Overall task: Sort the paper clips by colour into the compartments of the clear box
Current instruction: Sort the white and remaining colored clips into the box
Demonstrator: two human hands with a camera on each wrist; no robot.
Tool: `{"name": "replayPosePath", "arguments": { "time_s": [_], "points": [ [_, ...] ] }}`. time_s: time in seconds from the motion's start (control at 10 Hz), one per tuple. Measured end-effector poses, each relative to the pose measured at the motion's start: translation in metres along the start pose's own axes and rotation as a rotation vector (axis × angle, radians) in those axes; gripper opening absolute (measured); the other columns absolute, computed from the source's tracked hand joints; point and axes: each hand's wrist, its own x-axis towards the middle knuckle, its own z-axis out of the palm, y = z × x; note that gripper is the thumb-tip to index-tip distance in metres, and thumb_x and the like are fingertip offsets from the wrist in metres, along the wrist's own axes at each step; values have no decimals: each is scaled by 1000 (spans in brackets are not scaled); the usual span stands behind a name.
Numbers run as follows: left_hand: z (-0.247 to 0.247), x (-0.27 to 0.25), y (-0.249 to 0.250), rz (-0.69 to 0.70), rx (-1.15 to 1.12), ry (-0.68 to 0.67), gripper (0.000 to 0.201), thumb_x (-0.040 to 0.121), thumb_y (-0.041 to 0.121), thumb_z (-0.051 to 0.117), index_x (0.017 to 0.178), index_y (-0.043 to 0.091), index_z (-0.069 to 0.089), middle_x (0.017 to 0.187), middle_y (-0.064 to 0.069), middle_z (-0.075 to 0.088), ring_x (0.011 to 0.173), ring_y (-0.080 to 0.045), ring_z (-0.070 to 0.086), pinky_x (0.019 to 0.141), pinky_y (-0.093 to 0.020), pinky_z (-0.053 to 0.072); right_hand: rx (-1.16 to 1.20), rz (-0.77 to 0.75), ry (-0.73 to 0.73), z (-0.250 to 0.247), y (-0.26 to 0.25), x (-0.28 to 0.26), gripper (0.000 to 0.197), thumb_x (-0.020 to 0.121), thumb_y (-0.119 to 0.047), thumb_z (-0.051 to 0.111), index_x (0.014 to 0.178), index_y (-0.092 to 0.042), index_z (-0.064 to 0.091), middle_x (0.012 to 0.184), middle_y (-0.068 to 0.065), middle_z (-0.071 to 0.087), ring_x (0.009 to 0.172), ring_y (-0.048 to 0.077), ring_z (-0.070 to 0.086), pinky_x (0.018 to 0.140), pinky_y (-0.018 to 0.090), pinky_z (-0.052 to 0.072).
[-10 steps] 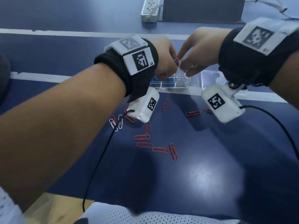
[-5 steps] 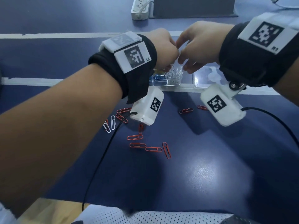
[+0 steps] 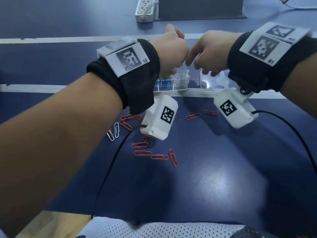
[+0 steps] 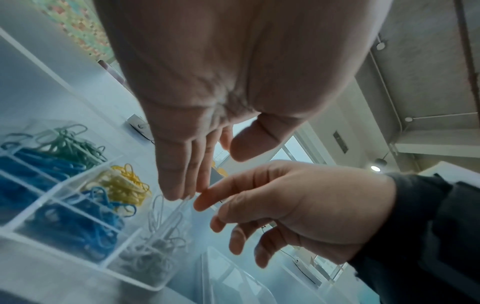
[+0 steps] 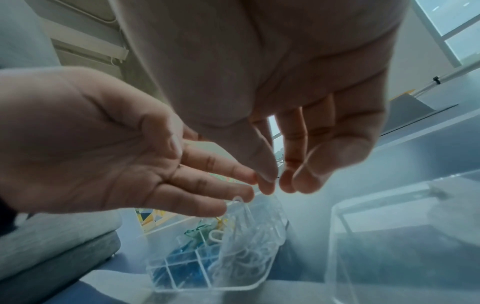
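Observation:
The clear box (image 3: 171,90) stands on a white stripe of the blue table. Its compartments hold green (image 4: 75,144), yellow (image 4: 124,183), blue (image 4: 78,226) and white clips (image 3: 181,79). My left hand (image 4: 207,174) hangs over the white compartment, palm open and fingers straight. A white clip (image 5: 239,200) dangles just below its fingertips (image 4: 176,193). My right hand (image 5: 276,183) is close beside it, its thumb and fingers loosely bent with nothing seen between them. Several red clips (image 3: 142,152) and two white clips (image 3: 116,129) lie on the table nearer to me.
A second clear tray or lid (image 3: 214,83) sits right of the box. A white power strip (image 3: 145,10) and a dark block (image 3: 200,7) are at the far edge. Black cables (image 3: 111,160) run from both wrist cameras across the table.
My left hand, curled into a fist before, has opened over the white compartment and white clips are leaving it. The right hand stays close beside it.

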Motion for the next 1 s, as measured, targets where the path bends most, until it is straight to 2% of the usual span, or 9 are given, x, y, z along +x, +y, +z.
{"name": "replayPosePath", "arguments": {
  "time_s": [0.1,0.2,0.3,0.4,0.5,0.7,0.8,0.9,1.0],
  "points": [
    [-4,3,-6,28,-59,7,18,93,5,34,96,22,40,94,-5,57,82,-19,57,72,-24,51,-128,-71,33,1,-2,5,41,85,-5,40,100,-30,69,71,-5,59,61,19,57,69,31,52],
    [-7,-1,-8,133,379,70,31,89,7,36,109,19,56,112,-8,64,98,-22,60,81,-29,50,-315,-171,40,5,-5,9,52,83,-3,36,103,-39,67,101,-7,65,66,16,51,71,28,42],
    [-14,-5,-18,156,700,13,39,88,7,38,117,20,62,122,-4,63,110,-21,55,87,-25,41,-456,-228,-39,12,-7,14,58,84,0,34,119,-39,60,112,4,59,81,21,46,76,28,38],
    [-16,-7,-28,168,865,-57,45,89,7,37,125,24,58,131,-5,57,123,-24,49,101,-30,37,-514,-250,-51,15,-7,19,59,84,0,35,123,-39,57,102,6,55,84,23,46,78,30,44],
    [-14,-7,-34,175,948,-95,50,88,9,36,132,26,51,136,-8,50,128,-30,42,107,-37,35,-532,-269,-27,15,-6,22,50,83,-3,41,115,-37,61,87,-3,51,89,24,50,84,37,50],
    [-16,-6,-34,231,989,-89,47,89,13,35,133,26,46,131,-10,46,125,-33,38,106,-45,35,-649,-363,-70,13,-3,27,50,83,-9,55,126,-36,54,104,5,53,102,29,54,88,45,50],
    [-13,-6,-36,207,1037,-143,49,90,14,36,136,29,45,133,-9,42,127,-32,33,106,-47,34,-682,-430,-63,11,1,29,47,84,-20,62,127,-37,54,102,3,48,109,28,50,86,38,46],
    [-11,-6,-39,227,1026,-134,44,91,17,38,131,28,51,134,-7,42,128,-30,32,106,-47,34,-737,-496,-21,7,6,29,40,83,-26,66,121,-38,60,113,4,51,108,26,51,71,33,37],
    [-9,-6,-40,260,1003,-104,40,91,19,41,128,22,54,134,-5,43,125,-29,35,105,-46,35,-775,-499,8,4,6,30,34,81,-31,67,114,-38,63,114,1,50,94,24,50,66,34,37]
  ]
}}
